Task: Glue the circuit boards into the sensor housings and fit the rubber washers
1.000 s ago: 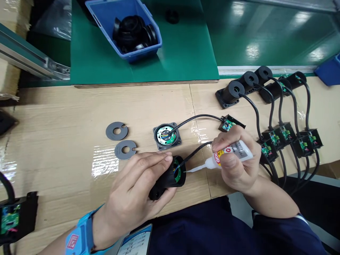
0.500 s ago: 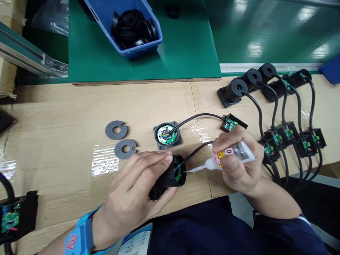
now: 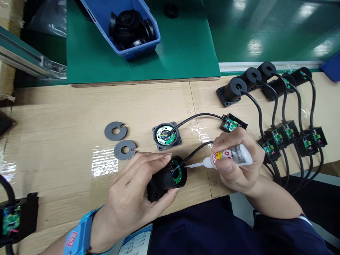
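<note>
Closed around a black cylindrical housing (image 3: 166, 177), my left hand (image 3: 138, 184) holds it tilted so its open end faces right. A green circuit board and a black cable (image 3: 196, 151) show inside that end. My right hand (image 3: 239, 166) grips a white glue bottle (image 3: 232, 156), its thin nozzle at the housing's rim. Behind the housing, a square black base (image 3: 166, 136) with a round green board lies on the cardboard, cabled to a small board in a black bracket (image 3: 233, 123). Two grey slotted discs (image 3: 116, 131) lie to the left.
A blue bin (image 3: 156, 39) of black parts stands on the green mat (image 3: 186, 53) at the back. Several finished-looking black cylinders (image 3: 233, 90) with cables and bracketed boards (image 3: 288, 131) are at the right. Another bracketed board (image 3: 20, 219) sits at the left edge.
The housing has turned slightly in my left hand, its open end more toward the camera. The bottle in my right hand has shifted slightly left, with its nozzle higher on the rim.
</note>
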Demonstrator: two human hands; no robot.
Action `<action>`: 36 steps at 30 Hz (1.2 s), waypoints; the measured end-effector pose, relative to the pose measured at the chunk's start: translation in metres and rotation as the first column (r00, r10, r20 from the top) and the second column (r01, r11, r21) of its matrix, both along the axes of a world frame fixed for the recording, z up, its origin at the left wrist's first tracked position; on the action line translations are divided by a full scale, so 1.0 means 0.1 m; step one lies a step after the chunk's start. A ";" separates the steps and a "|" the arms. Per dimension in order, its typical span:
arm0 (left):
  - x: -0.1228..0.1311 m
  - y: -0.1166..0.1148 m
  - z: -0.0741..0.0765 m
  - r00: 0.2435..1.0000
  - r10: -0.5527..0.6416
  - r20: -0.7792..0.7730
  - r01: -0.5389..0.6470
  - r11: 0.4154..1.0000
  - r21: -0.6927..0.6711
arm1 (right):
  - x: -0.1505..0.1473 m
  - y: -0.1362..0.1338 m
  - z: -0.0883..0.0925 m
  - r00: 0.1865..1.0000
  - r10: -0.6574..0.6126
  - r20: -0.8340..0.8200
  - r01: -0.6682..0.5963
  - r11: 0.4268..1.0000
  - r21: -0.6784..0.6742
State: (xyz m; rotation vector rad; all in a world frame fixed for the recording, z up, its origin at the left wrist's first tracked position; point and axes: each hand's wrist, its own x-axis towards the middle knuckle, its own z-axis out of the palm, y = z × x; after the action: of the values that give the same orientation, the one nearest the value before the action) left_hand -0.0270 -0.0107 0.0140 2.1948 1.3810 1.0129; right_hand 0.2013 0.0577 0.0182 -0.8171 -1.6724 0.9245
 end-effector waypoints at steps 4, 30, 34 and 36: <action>0.00 -0.02 0.00 0.999 0.039 0.010 -0.038 0.994 -0.102 | 0.02 -0.01 -0.02 0.999 -0.008 0.032 0.006 0.997 0.079; 0.03 0.03 -0.06 0.974 -0.064 0.219 0.164 0.863 -0.478 | -0.11 0.04 0.11 0.990 0.112 -0.086 -0.126 0.974 -0.187; 0.03 0.03 -0.06 0.978 -0.066 0.198 0.151 0.879 -0.452 | -0.11 0.05 0.09 0.986 0.142 -0.084 -0.154 0.976 -0.156; 0.03 0.02 -0.07 0.977 -0.065 0.201 0.152 0.875 -0.460 | -0.12 0.05 0.08 0.985 0.148 -0.092 -0.161 0.976 -0.150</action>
State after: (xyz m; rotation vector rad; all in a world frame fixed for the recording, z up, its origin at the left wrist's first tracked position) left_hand -0.0241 -0.0085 0.0074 1.7504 1.2461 0.7155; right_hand 0.1896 0.0630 0.0266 -0.7508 -1.6247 1.1941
